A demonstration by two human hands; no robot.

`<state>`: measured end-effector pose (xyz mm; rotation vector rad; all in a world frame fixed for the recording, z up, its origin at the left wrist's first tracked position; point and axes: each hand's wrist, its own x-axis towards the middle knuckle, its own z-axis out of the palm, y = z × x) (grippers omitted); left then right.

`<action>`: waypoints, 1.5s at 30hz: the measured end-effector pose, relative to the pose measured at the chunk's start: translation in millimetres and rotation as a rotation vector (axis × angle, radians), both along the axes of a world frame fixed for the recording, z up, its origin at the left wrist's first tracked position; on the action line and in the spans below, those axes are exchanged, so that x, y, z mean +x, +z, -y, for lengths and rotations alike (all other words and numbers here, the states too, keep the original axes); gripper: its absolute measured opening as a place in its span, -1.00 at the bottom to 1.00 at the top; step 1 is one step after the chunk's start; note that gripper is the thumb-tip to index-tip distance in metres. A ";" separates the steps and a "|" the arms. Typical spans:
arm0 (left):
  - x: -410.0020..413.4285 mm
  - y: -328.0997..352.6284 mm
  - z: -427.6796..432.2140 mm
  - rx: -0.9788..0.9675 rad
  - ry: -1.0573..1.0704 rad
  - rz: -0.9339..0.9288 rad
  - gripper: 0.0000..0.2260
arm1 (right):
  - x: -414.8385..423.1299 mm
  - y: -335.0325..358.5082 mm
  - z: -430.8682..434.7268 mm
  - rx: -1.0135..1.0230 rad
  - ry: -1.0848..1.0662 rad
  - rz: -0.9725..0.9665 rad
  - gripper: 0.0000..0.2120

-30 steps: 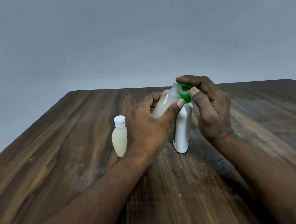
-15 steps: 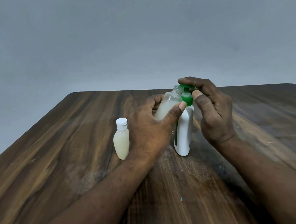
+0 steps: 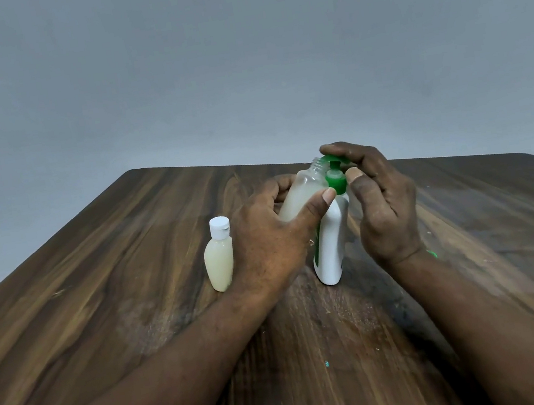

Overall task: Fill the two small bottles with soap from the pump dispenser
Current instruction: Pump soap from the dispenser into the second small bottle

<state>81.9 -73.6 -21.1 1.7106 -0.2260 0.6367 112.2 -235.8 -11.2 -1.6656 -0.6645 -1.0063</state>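
A white pump dispenser (image 3: 331, 244) with a green pump head (image 3: 336, 179) stands mid-table. My left hand (image 3: 270, 236) grips a small uncapped bottle (image 3: 302, 193), tilted so its threaded mouth meets the green spout; pale soap fills its lower part. My right hand (image 3: 379, 199) curls over the pump head, fingers on top and thumb beside the green collar. A second small bottle (image 3: 220, 256), full of pale soap and closed with a white flip cap, stands upright just left of my left hand.
The dark wooden table (image 3: 99, 296) stretches back to a grey wall. A small green piece (image 3: 432, 253) lies on the wood behind my right wrist. Tiny specks dot the near tabletop.
The pump head has risen a little under my right fingers. The tilted bottle stays at the spout; both hands and the capped bottle keep their places.
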 end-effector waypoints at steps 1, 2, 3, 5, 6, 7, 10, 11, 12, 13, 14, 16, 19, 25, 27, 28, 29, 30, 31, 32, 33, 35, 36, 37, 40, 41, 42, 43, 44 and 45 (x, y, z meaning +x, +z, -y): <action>-0.1 0.1 -0.1 0.000 0.001 0.005 -0.52 | -0.5 0.1 -0.1 0.002 0.008 -0.002 -0.59; -0.2 -0.2 -0.1 0.000 0.002 0.010 -0.51 | -0.6 -0.1 -0.2 0.008 0.014 -0.006 -0.60; -0.4 -0.1 0.3 0.002 0.002 0.016 -0.50 | -0.5 -0.5 0.1 0.017 0.015 -0.010 -0.62; -0.7 -0.4 1.4 0.012 0.006 0.031 -0.49 | 0.4 -1.8 0.7 0.034 0.008 -0.013 -0.64; -0.8 -1.0 1.3 0.014 0.007 0.033 -0.48 | 1.1 -2.6 0.4 0.034 -0.002 -0.011 -0.64; -1.1 -1.7 1.2 0.014 0.003 0.028 -0.49 | 1.2 -3.7 0.0 0.027 -0.017 -0.009 -0.65; -1.1 -3.8 0.8 0.012 -0.006 0.010 -0.51 | -0.2 -6.4 -0.5 0.008 -0.038 -0.004 -0.64; -1.3 -4.0 1.1 0.011 -0.010 0.009 -0.52 | -1.0 -5.9 0.2 0.005 -0.035 -0.003 -0.64; -1.4 -3.6 1.3 0.009 -0.011 0.010 -0.52 | -1.6 -4.9 1.1 0.002 -0.031 -0.002 -0.63; -1.3 -2.8 1.6 0.003 -0.010 0.011 -0.52 | -1.9 -3.6 2.1 -0.003 -0.025 -0.001 -0.62; -1.0 -2.1 1.6 -0.003 -0.004 0.012 -0.52 | -1.8 -2.4 2.7 -0.007 -0.018 0.001 -0.61; -0.1 -0.5 1.3 -0.007 0.007 0.018 -0.52 | -0.3 -0.5 3.7 -0.013 -0.012 0.005 -0.61; 0.0 0.3 0.4 -0.004 0.007 0.022 -0.50 | 2.3 -0.5 3.6 -0.013 -0.005 0.006 -0.62; -1.5 -1.2 1.9 0.001 -0.011 0.021 -0.53 | 0.6 -4.0 1.1 0.026 -0.023 -0.004 -0.64; -1.4 -2.9 2.5 -0.001 -0.014 0.019 -0.50 | -0.4 -6.6 -0.2 0.010 -0.046 -0.003 -0.65; -1.8 -3.6 2.4 0.003 -0.012 0.017 -0.50 | -0.9 -7.3 -0.1 0.008 -0.048 -0.003 -0.65; -2.3 -3.5 2.4 0.007 -0.010 0.018 -0.50 | -1.0 -7.2 0.6 0.007 -0.047 0.000 -0.65; -2.5 -3.3 2.5 0.011 -0.008 0.018 -0.50 | -0.9 -6.4 1.9 0.005 -0.045 0.005 -0.64; -2.6 -2.9 2.5 0.009 -0.011 0.020 -0.51 | -0.8 -5.1 3.4 0.002 -0.043 0.010 -0.64; -2.3 -2.6 2.4 0.006 -0.012 0.022 -0.51 | 0.0 -3.8 4.5 -0.002 -0.039 0.016 -0.63; -1.9 -2.4 2.1 0.004 -0.012 0.023 -0.52 | 0.8 -2.6 5.1 -0.005 -0.031 0.024 -0.63; -2.0 -1.5 1.9 -0.001 -0.007 0.026 -0.53 | 2.1 -1.6 5.5 -0.011 -0.019 0.029 -0.62; -2.2 -1.0 1.9 0.000 -0.004 0.030 -0.52 | 2.3 -1.5 5.3 -0.012 -0.016 0.027 -0.62; -2.2 -0.7 1.8 0.004 -0.001 0.034 -0.52 | 2.5 -1.6 5.2 -0.010 -0.010 0.022 -0.62; -2.4 0.6 1.1 0.011 0.001 0.035 -0.56 | 3.5 -2.0 5.5 0.025 0.020 0.008 -0.62; -2.2 0.8 1.2 0.015 0.000 0.034 -0.56 | 3.7 -1.9 5.8 0.034 0.021 0.009 -0.62; -1.9 0.2 1.1 0.019 0.001 0.032 -0.56 | 4.0 -2.3 5.4 0.033 0.011 0.013 -0.61; -2.1 -0.6 1.2 0.023 0.002 0.030 -0.55 | 3.9 -2.9 4.5 0.022 -0.009 0.019 -0.60; -2.5 -1.3 1.7 0.027 0.000 0.027 -0.53 | 3.0 -3.6 4.0 0.011 -0.031 0.027 -0.59; -3.1 -1.8 2.1 0.031 -0.001 0.023 -0.52 | 1.8 -4.6 3.3 0.004 -0.046 0.032 -0.59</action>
